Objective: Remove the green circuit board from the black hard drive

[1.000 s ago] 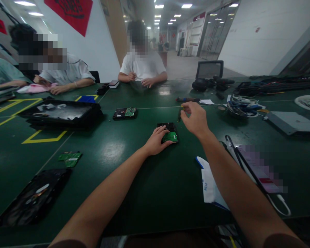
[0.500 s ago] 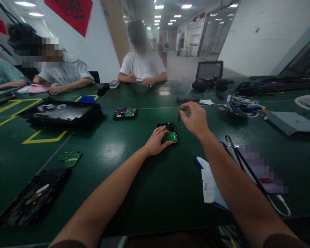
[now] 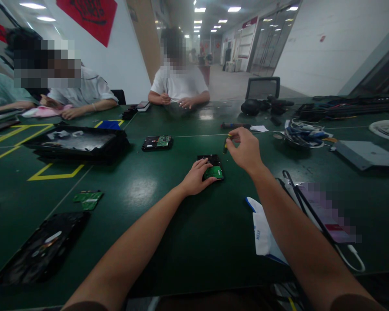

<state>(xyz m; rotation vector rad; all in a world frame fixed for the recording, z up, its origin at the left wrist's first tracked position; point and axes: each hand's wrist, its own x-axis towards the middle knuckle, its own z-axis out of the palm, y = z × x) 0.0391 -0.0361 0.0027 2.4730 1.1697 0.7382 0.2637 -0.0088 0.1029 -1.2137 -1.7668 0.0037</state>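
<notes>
"Green table (image 3: 181,242), plenty on it. Where's the hard drive (image 3: 215,171)?"

"Near the middle, lying flat with its green circuit side showing, under the left hand (image 3: 197,178)."

"Is that hand gripping it?"

"It's half open, fingers and thumb spread over the drive and touching it. Whether they squeeze the edges, I can't tell."

"And the right hand (image 3: 244,149)?"

"Nearly closed, thumb and fingers pinching the top of a small screwdriver (image 3: 225,148). That points down near the drive's far right corner; I can't make out whether its tip touches anything."

"What lies around them?"

"Farther left, a second drive (image 3: 157,142), then a black tray (image 3: 90,140). Nearer on that side, a loose circuit board (image 3: 88,200) just beside a black case (image 3: 45,246). On the right, a white packet (image 3: 261,229) by the forearm, and a bundle of cables (image 3: 304,133) beyond."

"Anyone opposite?"

"A person (image 3: 184,84) in white, seated across the table."
</notes>
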